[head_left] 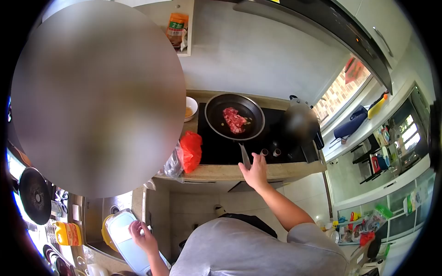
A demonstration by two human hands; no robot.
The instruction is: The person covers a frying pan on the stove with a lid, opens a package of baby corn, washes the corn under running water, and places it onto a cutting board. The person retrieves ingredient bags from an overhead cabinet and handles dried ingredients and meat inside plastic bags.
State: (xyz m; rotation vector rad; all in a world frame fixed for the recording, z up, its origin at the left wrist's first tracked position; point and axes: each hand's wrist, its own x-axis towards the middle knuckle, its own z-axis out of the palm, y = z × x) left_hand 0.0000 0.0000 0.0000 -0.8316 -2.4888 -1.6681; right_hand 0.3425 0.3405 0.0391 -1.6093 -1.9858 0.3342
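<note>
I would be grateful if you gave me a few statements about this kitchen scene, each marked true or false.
1. Red meat lies in the pan. True.
2. The right hand is in the white bowl. False: the right hand is at the pan's handle.
3. The left hand is at the pale blue board. True.
4. The red bag lies inside the pan. False: the red bag is outside the pan, to its left.
5. The white bowl is to the left of the pan. True.
6. The pan is covered by a lid. False: the pan is uncovered, with its contents in view.
</note>
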